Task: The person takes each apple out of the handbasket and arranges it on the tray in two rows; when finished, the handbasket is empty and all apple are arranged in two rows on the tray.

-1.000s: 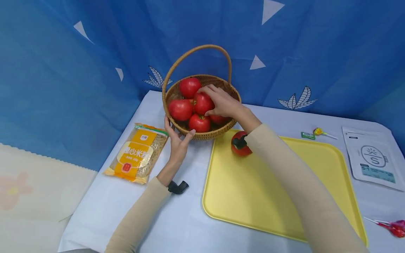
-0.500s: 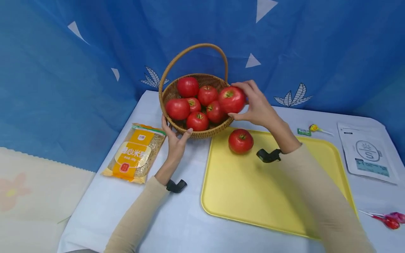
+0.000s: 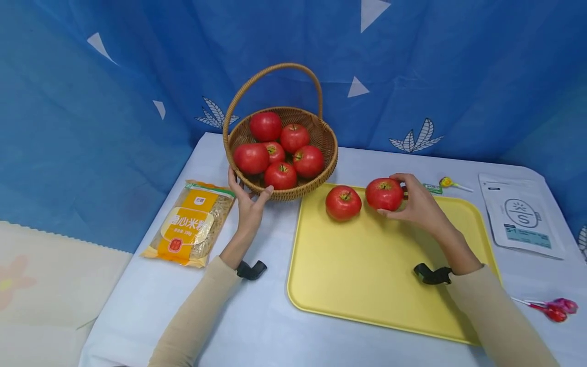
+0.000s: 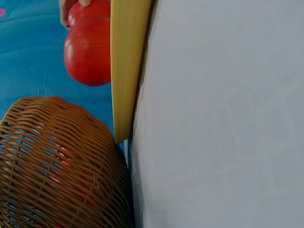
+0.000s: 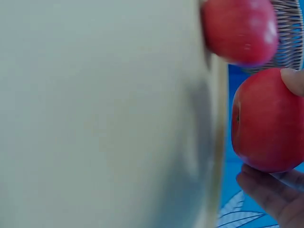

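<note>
My right hand (image 3: pixel 424 208) grips a red apple (image 3: pixel 384 194) by its sides, low over the back of the yellow tray (image 3: pixel 362 270). In the right wrist view, the held apple (image 5: pixel 268 121) shows apart from the tray surface, thumb and fingers on either side. Another red apple (image 3: pixel 343 203) sits on the tray's back left, just left of the held one. My left hand (image 3: pixel 249 211) holds the front left of the wicker basket (image 3: pixel 302 192), thumb at the rim. Several red apples (image 3: pixel 280 176) lie inside the basket, which leans toward me.
Left of the basket lies a noodle packet (image 3: pixel 190 224). A lollipop (image 3: pixel 447 182) and a small green packet (image 3: pixel 433 189) are behind the tray. To its right are a white pouch (image 3: pixel 520 216) and wrapped lollipops (image 3: pixel 557 310). A blue curtain (image 3: pixel 275 30) hangs behind.
My right hand has lifted an apple out of the basket and carried it right and down over the tray. My left hand has stayed at the basket.
</note>
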`<action>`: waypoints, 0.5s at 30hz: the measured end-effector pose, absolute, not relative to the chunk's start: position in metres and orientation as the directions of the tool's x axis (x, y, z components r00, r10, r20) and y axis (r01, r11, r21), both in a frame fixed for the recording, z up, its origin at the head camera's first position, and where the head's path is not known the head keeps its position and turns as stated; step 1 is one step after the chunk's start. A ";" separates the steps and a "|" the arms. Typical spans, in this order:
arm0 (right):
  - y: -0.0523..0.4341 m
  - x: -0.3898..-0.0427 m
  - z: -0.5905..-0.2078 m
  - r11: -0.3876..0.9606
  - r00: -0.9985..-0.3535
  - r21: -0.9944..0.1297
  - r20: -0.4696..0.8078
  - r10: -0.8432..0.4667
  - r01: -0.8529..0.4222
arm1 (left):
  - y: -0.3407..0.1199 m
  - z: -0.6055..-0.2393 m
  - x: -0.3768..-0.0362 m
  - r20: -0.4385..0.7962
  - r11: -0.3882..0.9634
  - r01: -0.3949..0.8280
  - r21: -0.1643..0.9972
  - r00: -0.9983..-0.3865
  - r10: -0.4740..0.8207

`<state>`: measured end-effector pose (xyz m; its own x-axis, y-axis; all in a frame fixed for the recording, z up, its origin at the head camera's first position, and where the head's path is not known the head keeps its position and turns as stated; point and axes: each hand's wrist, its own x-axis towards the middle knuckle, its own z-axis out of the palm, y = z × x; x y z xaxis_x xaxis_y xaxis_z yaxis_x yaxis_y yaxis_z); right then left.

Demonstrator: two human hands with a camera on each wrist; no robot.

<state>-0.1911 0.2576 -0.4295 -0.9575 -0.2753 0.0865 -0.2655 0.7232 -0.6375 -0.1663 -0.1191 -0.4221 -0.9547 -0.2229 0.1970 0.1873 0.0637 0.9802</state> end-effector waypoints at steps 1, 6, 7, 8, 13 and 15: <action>0.259 -0.190 -0.434 0.723 -0.959 -0.642 0.070 -0.275 -0.255 | -0.119 -0.422 -0.166 0.195 0.064 0.185 0.981 -0.955 -0.225; 0.261 -0.185 -0.449 0.711 -0.953 -0.654 0.050 -0.299 -0.258 | -0.120 -0.421 -0.164 0.180 0.065 0.170 0.983 -0.957 -0.226; 0.261 -0.184 -0.450 0.709 -0.951 -0.656 0.046 -0.304 -0.259 | -0.120 -0.421 -0.164 0.183 0.066 0.172 0.983 -0.957 -0.226; 0.261 -0.183 -0.450 0.708 -0.950 -0.657 0.043 -0.311 -0.261 | -0.120 -0.420 -0.164 0.185 0.068 0.174 0.982 -0.957 -0.226; 0.258 -0.180 -0.443 0.739 -0.945 -0.624 -0.004 -0.327 -0.253 | -0.121 -0.425 -0.167 0.202 0.071 0.190 0.979 -0.953 -0.226; 0.254 -0.180 -0.435 0.757 -0.949 -0.600 0.012 -0.315 -0.258 | -0.123 -0.433 -0.173 0.208 0.069 0.197 0.978 -0.953 -0.221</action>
<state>-0.1801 0.2543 -0.4345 -0.9491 -0.3148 0.0115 -0.2585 0.7574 -0.5996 -0.1726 -0.1227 -0.4329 -0.9528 -0.2212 0.2078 0.1972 0.0690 0.9779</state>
